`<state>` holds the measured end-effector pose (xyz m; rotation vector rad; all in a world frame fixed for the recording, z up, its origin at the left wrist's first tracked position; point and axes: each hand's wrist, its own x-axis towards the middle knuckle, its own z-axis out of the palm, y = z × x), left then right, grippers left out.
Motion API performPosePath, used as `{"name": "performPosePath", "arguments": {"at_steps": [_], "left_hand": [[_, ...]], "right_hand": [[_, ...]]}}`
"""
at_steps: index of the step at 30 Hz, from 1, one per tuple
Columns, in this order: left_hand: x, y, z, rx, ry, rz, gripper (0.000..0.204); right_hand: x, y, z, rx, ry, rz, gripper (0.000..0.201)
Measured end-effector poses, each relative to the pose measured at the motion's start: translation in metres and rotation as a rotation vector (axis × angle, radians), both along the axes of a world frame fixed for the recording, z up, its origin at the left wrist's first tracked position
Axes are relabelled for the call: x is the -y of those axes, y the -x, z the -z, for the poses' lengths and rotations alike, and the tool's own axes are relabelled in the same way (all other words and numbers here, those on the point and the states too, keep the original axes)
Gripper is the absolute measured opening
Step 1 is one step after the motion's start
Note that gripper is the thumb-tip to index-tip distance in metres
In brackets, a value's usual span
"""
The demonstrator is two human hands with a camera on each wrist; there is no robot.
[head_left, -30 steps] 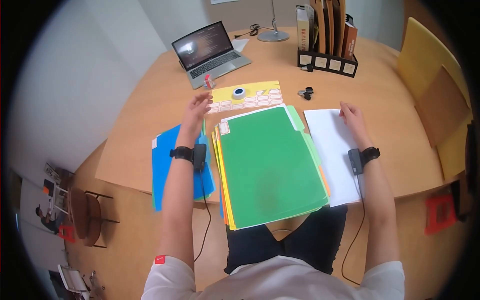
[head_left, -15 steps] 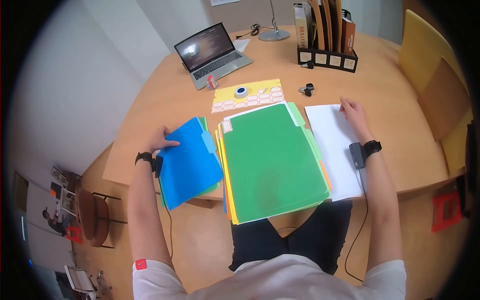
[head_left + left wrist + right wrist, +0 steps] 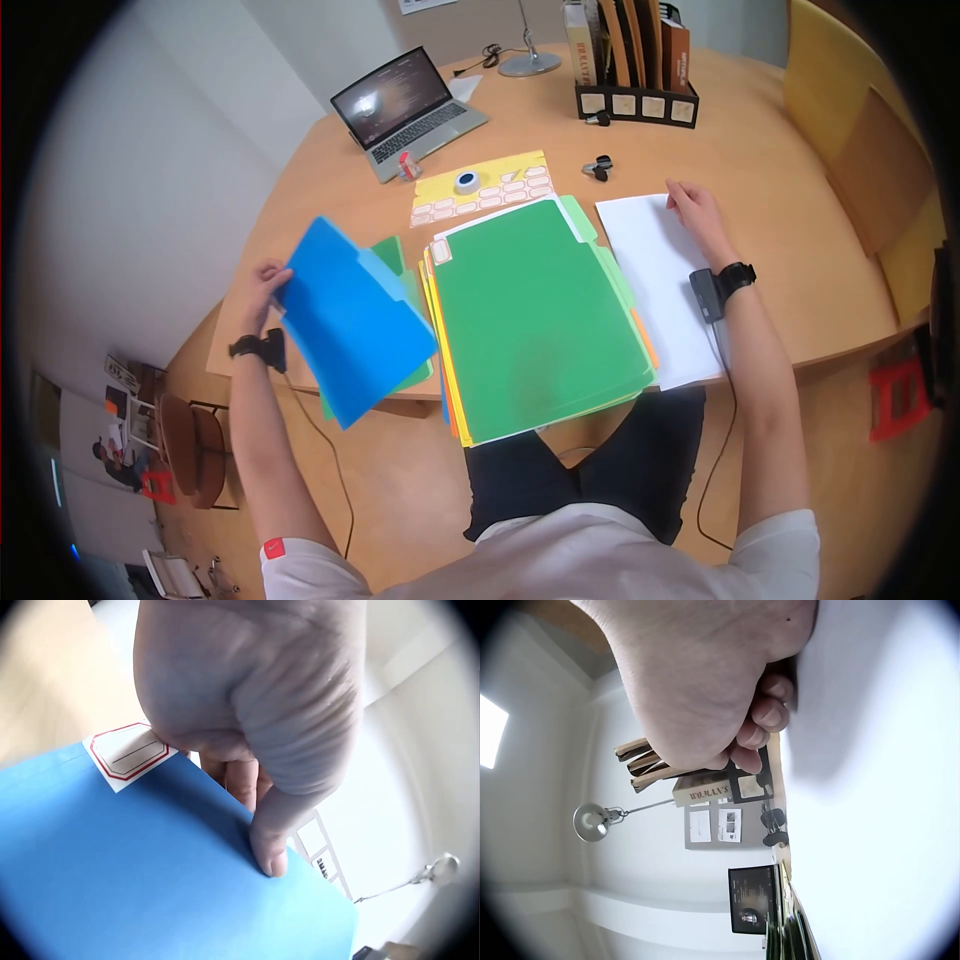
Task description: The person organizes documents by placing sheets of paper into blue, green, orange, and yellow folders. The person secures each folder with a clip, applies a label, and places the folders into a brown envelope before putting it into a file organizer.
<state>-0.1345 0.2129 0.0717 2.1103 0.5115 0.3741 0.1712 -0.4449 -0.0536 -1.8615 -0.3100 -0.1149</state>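
My left hand (image 3: 262, 290) pinches the left edge of a blue file folder (image 3: 355, 325), thumb on its face and fingers behind. In the left wrist view the thumb (image 3: 271, 851) presses the folder near a red-bordered label (image 3: 129, 754). The folder is tilted, its left side raised, and a green folder (image 3: 388, 252) shows beneath it. My right hand (image 3: 695, 212) rests with loosely curled fingers on white paper (image 3: 640, 275), holding nothing. Between the hands lies a stack of folders, a green folder (image 3: 540, 320) with a label on top.
Beyond the stack are a yellow sheet of labels (image 3: 490, 202), a roll of tape (image 3: 467, 181) and black binder clips (image 3: 598, 168). A laptop (image 3: 410, 115), a lamp base (image 3: 530, 64) and a file holder (image 3: 637, 104) stand farther back. The stack overhangs the table's front edge.
My left hand moved from over the blue folder to its left edge, took hold and lifted that side, turning the folder leftward off the green one. The right hand stays on the paper.
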Motion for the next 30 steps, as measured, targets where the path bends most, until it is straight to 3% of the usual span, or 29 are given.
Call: {"name": "performPosePath", "arguments": {"at_steps": [4,7,12,16,23,27,30], "left_hand": [[-0.04,0.024,-0.053,0.089,-0.067,0.081,0.014],[-0.064,0.036,-0.088,0.21,0.007,0.179,0.014],[-0.03,0.02,-0.115,0.388,0.215,0.309,0.014],[0.026,-0.031,-0.084,0.365,0.345,0.452,0.018],[0.145,-0.134,0.024,0.4,0.691,0.804,0.024],[0.186,-0.163,0.054,0.373,0.719,0.812,0.03],[0.215,-0.165,0.052,0.374,0.692,0.803,0.033]], "right_hand": [[0.001,-0.002,0.001,0.027,0.033,-0.001,0.048],[0.001,-0.003,0.002,0.041,0.052,-0.004,0.049],[0.0,-0.007,0.005,0.029,0.034,0.012,0.049],[0.001,-0.009,0.007,0.002,0.01,0.007,0.048],[0.005,-0.013,0.011,0.05,0.053,0.037,0.047],[0.004,-0.012,0.012,0.043,0.049,0.053,0.047],[0.002,-0.004,0.004,0.02,0.053,0.045,0.047]]}}
